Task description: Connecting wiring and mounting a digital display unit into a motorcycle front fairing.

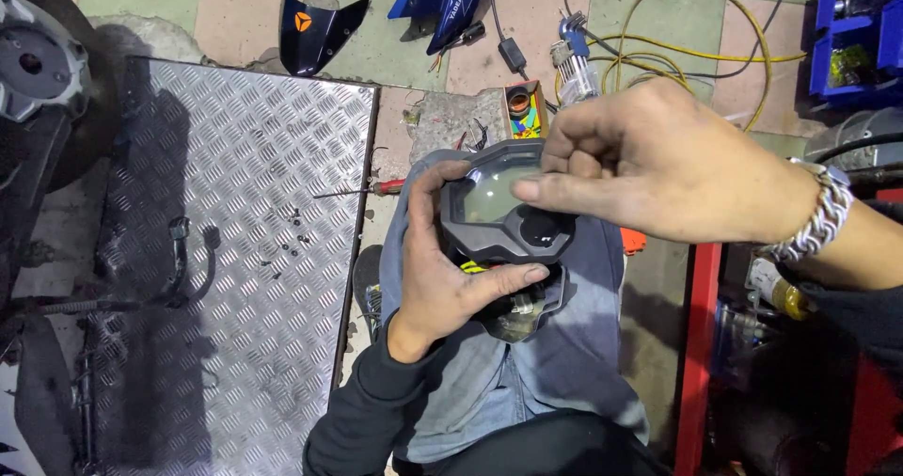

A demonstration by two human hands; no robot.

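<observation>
Gripping the dark plastic instrument cluster (pixel 503 208) from below, your left hand (pixel 442 283) wraps thumb and fingers around its angular housing above your lap. Your right hand (pixel 658 161) pinches its glossy curved lens edge. Behind sits a small open cardboard box (pixel 525 109), colourful inside, beside ribbed metal tread plate (pixel 245 250).

Steel tread plate (pixel 245 156), left, small screws (pixel 293 241) scattered on it; dark blue fairing panel (pixel 315 29), far; yellow cable (pixel 696 53), far right; red-handled screwdriver (pixel 372 189), centre; blue bin (pixel 861 24), far right
</observation>
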